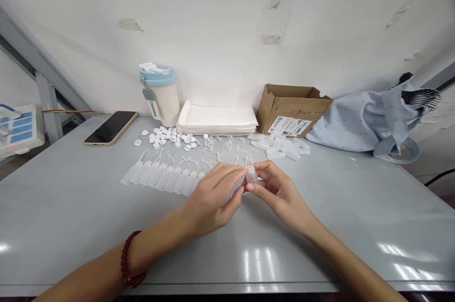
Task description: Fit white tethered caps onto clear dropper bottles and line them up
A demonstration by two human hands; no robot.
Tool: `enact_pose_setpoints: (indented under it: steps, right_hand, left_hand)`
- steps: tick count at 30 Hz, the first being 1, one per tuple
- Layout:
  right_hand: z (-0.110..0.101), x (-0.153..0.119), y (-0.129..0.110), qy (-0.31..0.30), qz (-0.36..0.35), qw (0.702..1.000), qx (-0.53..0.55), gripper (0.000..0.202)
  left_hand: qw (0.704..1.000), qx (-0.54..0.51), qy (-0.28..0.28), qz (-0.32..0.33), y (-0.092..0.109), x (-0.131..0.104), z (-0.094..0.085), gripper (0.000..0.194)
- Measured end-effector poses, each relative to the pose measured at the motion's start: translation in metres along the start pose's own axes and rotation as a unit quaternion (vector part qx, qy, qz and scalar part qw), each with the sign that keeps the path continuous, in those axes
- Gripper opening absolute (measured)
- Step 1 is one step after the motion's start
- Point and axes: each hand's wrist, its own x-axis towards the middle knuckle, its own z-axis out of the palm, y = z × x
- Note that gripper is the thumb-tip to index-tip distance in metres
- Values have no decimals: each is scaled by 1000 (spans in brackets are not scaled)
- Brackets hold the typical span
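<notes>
A small translucent plastic bottle [252, 177] with a whitish top and a thin curved strip above it stands upright between my hands, over the table's middle. My right hand [279, 193] is closed around its right side, thumb in front. My left hand [218, 193] reaches in from the other side, its bent index finger and thumb at the bottle's left edge; the exact contact there is partly hidden. Left of my hands lies a slanted row of translucent bottles [159, 176] with thin strips at their tops, the row's right end hidden behind my left hand.
Loose white caps [163, 137], thin white strips [225, 144] and a pile of translucent bottles [280, 145] lie farther back. Behind stand a tumbler [163, 98], stacked white trays [220, 119] and a cardboard box [291, 110]. A phone [111, 127] lies left, a cloth bag [355, 119] right.
</notes>
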Motion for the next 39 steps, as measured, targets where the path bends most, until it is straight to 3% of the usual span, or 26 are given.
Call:
enact_pose_setpoints:
  steps: [8, 15, 20, 24, 29, 34, 39]
  right_hand:
    - [4, 3, -3, 6, 75, 988, 133, 32]
    - [4, 4, -4, 56, 92, 987, 123, 37]
    - [-8, 7, -6, 70, 85, 988, 106, 33]
    - [-33, 11, -3, 62, 82, 994, 39, 32]
    - [-61, 12, 0, 39, 92, 987, -129, 37]
    - [-66, 11, 4, -9, 93, 950, -298, 29]
    - [-66, 13, 13, -6, 99, 940, -325, 27]
  left_hand:
    - [998, 61, -29, 21, 0, -2, 4, 47]
    - [995, 75, -70, -3, 2, 10, 7, 49]
    - [991, 50, -104, -64, 4, 32, 13, 34]
    - [987, 59, -138, -66, 3, 49, 21, 34]
    - [971, 119, -195, -72, 0, 60, 39, 41]
    - [947, 169, -264, -70, -3, 62, 52, 47]
    - [936, 196, -282, -72, -7, 61, 57, 56]
